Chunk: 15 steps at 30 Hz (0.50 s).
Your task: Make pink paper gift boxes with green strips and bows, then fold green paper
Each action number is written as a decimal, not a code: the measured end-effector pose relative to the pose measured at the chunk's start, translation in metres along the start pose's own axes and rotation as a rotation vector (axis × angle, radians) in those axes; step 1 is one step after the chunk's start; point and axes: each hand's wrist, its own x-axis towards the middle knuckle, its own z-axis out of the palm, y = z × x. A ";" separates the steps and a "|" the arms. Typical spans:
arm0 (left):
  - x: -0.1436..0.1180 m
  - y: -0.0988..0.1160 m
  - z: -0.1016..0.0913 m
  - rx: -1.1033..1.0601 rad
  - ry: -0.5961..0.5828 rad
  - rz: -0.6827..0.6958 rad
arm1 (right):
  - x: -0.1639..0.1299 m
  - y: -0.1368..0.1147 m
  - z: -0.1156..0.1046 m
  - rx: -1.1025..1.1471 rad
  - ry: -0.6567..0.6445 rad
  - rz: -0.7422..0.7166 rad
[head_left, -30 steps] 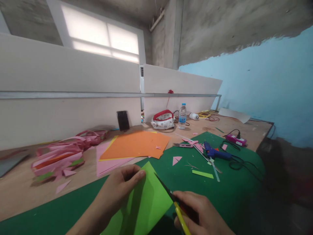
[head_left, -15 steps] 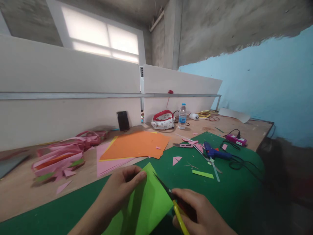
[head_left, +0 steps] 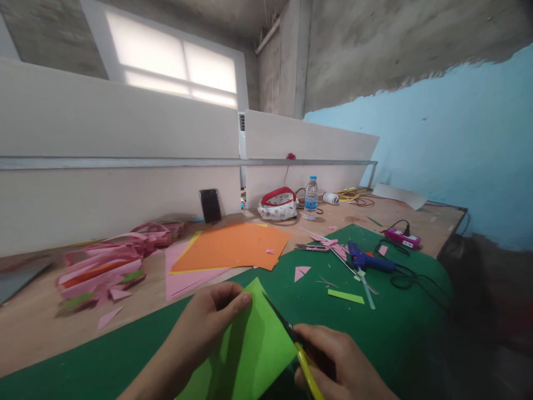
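Note:
A bright green sheet of paper is tilted up in front of me, one corner pointing away. My left hand pinches its left edge close to that corner, thumb on top. In my right hand is a pair of scissors with yellow handles and dark blades. The blades lie along the sheet's right edge and point toward the far corner; whether they are parted is hard to make out. Under the paper spreads a dark green cutting mat.
Orange sheets lie over pink paper beyond my left hand. Pink strips pile up at left. A blue glue gun, small snips and scraps sit at right. Farther back are a phone, pouch and bottle.
Almost nothing differs. Both hands, the green paper and the scissors keep nearly the same places, with a very slight shift to the right in the picture.

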 end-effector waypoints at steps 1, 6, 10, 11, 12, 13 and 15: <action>0.000 0.000 0.000 0.005 -0.012 -0.006 | 0.000 0.000 0.000 0.004 0.000 0.001; 0.001 -0.002 0.000 0.011 -0.034 -0.004 | 0.001 -0.005 -0.001 0.027 -0.002 0.031; 0.003 -0.005 -0.001 0.023 -0.068 0.025 | 0.003 -0.009 0.000 0.052 -0.003 0.044; 0.004 -0.006 -0.001 0.025 -0.076 0.028 | 0.003 -0.009 0.000 0.055 0.000 0.042; 0.005 -0.007 -0.001 0.028 -0.083 0.029 | 0.004 -0.009 0.000 0.058 0.000 0.040; 0.005 -0.008 -0.001 0.029 -0.086 0.029 | 0.004 -0.009 0.000 0.059 0.000 0.041; 0.006 -0.009 -0.002 0.028 -0.085 0.029 | 0.004 -0.008 0.001 0.051 -0.003 0.040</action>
